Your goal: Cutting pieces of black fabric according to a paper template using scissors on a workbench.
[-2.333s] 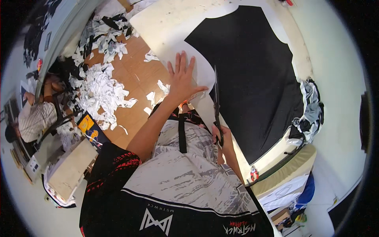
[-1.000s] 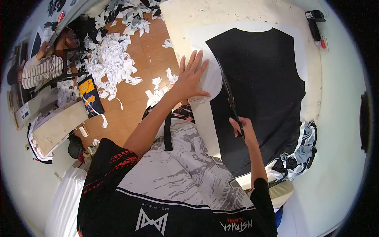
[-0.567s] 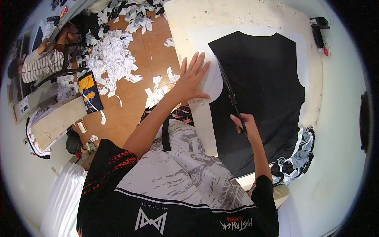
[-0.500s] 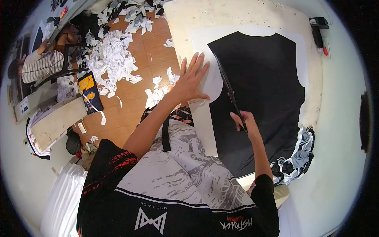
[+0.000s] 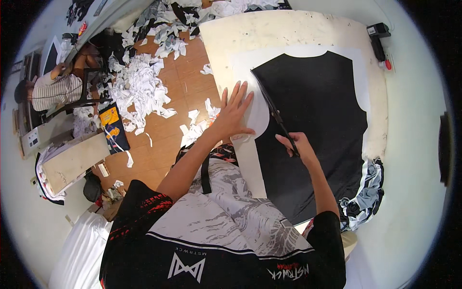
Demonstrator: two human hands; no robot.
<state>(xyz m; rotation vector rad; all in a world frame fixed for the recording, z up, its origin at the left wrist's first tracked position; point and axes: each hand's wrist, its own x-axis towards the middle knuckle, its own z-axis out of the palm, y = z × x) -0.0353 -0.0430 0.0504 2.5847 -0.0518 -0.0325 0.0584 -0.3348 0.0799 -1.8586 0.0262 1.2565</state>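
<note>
my right hand (image 5: 297, 146), closed round the handles of the black scissors (image 5: 269, 103), has moved up and away from my body over the last couple of seconds. the scissor tips, at mid-curve then, now reach the upper left corner of the black panel (image 5: 317, 115). the panel lies flat on the counter (image 5: 221, 38), garment-shaped, with white margin (image 5: 260, 108) along that left curve. my left hand (image 5: 234, 117) is wide, palm down, fingers spread on this margin, holding nothing; it keeps its place beside the curve. the blades look nearly together, though the exact gap is too fine to tell. reading: the cut along this curve is probably close to its end; the margin seems not yet lifted away.
</note>
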